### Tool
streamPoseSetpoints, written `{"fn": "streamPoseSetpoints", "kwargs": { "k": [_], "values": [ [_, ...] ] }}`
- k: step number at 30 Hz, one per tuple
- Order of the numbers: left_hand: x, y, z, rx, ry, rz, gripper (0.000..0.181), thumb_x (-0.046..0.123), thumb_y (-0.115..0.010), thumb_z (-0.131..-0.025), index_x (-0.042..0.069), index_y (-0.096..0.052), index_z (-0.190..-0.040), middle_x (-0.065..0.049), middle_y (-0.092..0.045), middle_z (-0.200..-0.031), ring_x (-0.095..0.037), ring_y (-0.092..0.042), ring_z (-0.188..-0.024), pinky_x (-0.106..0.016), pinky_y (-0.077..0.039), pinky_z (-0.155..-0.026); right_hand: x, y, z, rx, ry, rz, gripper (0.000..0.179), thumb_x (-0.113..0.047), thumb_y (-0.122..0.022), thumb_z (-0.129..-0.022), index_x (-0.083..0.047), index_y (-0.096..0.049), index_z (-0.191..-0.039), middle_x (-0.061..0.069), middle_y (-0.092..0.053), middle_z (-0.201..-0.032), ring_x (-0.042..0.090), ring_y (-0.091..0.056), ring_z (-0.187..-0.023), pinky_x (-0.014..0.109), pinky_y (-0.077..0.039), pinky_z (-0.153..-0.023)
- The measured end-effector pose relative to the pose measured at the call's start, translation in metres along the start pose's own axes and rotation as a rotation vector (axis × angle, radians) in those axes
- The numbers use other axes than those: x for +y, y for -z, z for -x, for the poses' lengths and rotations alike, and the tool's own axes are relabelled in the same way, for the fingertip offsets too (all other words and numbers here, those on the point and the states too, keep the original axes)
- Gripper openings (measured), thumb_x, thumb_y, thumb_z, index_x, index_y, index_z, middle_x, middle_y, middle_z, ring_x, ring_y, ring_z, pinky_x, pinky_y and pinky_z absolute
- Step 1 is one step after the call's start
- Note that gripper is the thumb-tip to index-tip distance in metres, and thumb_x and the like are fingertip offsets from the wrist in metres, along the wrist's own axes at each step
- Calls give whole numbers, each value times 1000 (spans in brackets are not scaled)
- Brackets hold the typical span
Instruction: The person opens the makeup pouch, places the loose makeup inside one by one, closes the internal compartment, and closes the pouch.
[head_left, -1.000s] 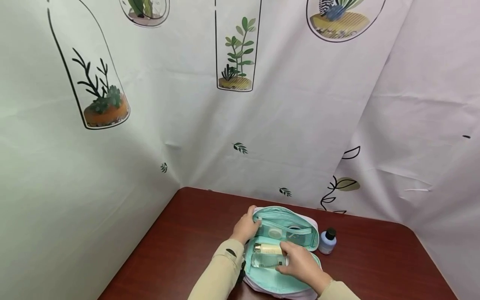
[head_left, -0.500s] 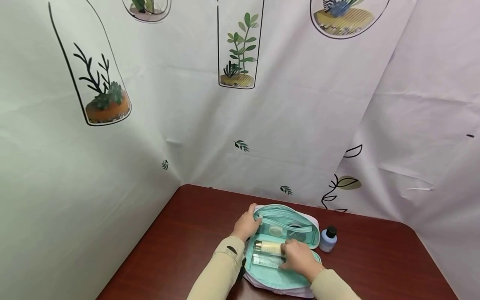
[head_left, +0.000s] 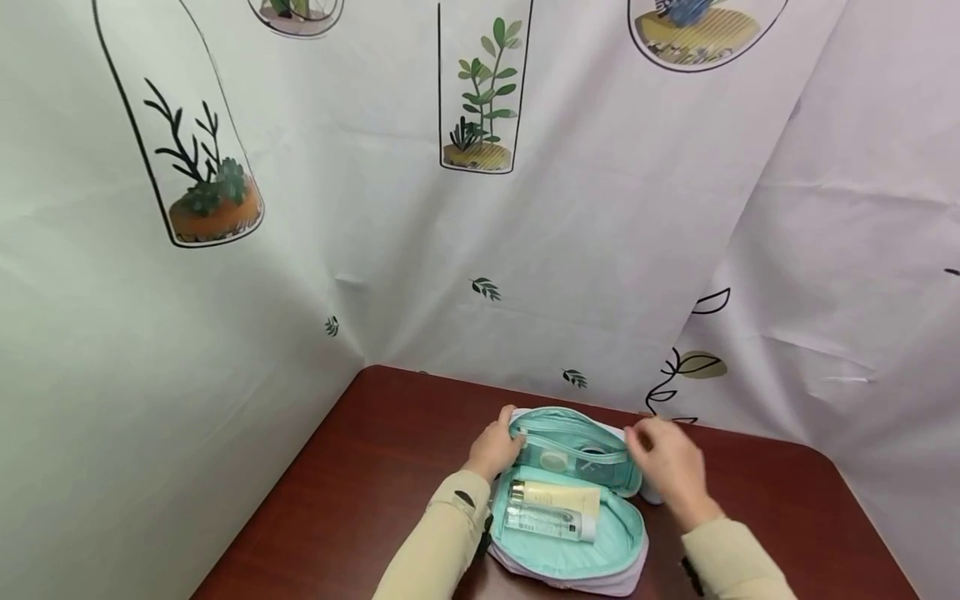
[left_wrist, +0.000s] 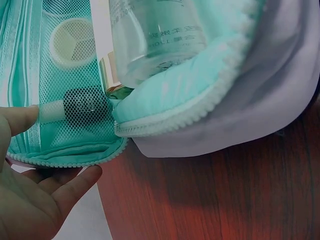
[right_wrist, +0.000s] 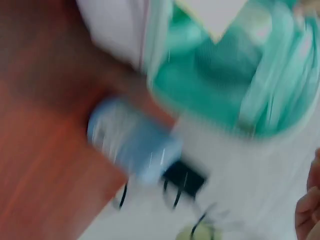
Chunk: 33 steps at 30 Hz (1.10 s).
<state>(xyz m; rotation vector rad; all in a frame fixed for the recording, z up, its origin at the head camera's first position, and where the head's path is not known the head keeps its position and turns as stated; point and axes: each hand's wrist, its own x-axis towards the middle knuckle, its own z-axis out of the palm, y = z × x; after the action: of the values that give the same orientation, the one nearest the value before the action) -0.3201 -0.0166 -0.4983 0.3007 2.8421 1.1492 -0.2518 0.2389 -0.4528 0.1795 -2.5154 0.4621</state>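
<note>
The right hand (head_left: 671,471) shifts from the tube (head_left: 570,497) to near the blue bottle (right_wrist: 135,140), lower right, fingers loosely curled; the left hand (head_left: 495,450) pinches the bag (head_left: 525,553).

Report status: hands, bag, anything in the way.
Left hand gripping open bag by its lid. Right hand looks empty, near blue bottle. Tube and clear bottle lying in bag. No obstruction seen.

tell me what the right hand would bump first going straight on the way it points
Probably the bag's open flap; depth is unclear, so the right hand might pass over it to the printed cloth behind.
</note>
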Motion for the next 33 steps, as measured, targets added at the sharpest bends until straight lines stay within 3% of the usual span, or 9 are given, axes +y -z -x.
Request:
{"fn": "streamPoseSetpoints", "kwargs": {
  "k": [2,5,9,12,18,27,29,33],
  "values": [
    [1,0,-1,5,1,0,56,26,-57,-93,15,-31,-141,-14,-59,-101,-18,-46,-49,-32,-34,-45,17,11,-5,-23,-68,11,13,-20,-64,-83,-8,-65,-88,9,-60,-87,26,-56,-76,45,-45,-60],
    [0,1,-1,2,6,-7,55,26,-56,-93,16,-31,-141,-12,-59,-97,-18,-44,-47,-32,-33,-44,38,18,-4,-183,-132,12,26,-17,-65,-82,-3,-63,-105,20,-55,-103,35,-55,-87,49,-45,-66],
    [-1,1,-1,9,7,-11,55,26,-57,-93,15,-31,-141,-13,-59,-97,-18,-45,-49,-33,-33,-45,54,16,4,-413,-121,-7,42,-14,-69,-81,-2,-57,-120,26,-47,-116,39,-55,-95,50,-45,-69],
    [-1,1,-1,13,9,-16,55,26,-57,-93,15,-32,-140,-14,-59,-101,-18,-47,-52,-33,-34,-46,58,10,9,-491,-128,-15,44,-12,-69,-81,-3,-56,-122,22,-51,-113,35,-57,-92,49,-46,-68],
    [0,-1,-1,14,13,-32,54,26,-57,-92,16,-32,-139,-15,-59,-104,-17,-49,-55,-33,-36,-48,61,3,13,-468,-177,9,36,-10,-70,-80,-4,-60,-115,11,-59,-98,20,-57,-76,41,-46,-60],
    [2,-2,1,20,13,-32,54,26,-56,-93,14,-30,-140,-15,-59,-103,-18,-48,-51,-33,-35,-45,61,5,18,-424,-137,18,34,-6,-71,-78,-3,-62,-111,14,-60,-102,26,-60,-83,44,-47,-63],
    [2,-2,1,22,16,-33,54,26,-55,-94,15,-30,-140,-14,-60,-99,-18,-47,-49,-33,-34,-44,60,9,16,-434,-132,32,33,-10,-73,-77,-4,-63,-108,15,-61,-101,28,-60,-83,46,-47,-63],
    [3,-2,1,21,19,-47,53,26,-55,-94,15,-30,-139,-14,-59,-99,-18,-46,-50,-33,-35,-45,54,24,6,-495,-131,78,25,-24,-76,-74,-9,-64,-91,6,-62,-82,21,-57,-68,42,-45,-57]
  ]
}}
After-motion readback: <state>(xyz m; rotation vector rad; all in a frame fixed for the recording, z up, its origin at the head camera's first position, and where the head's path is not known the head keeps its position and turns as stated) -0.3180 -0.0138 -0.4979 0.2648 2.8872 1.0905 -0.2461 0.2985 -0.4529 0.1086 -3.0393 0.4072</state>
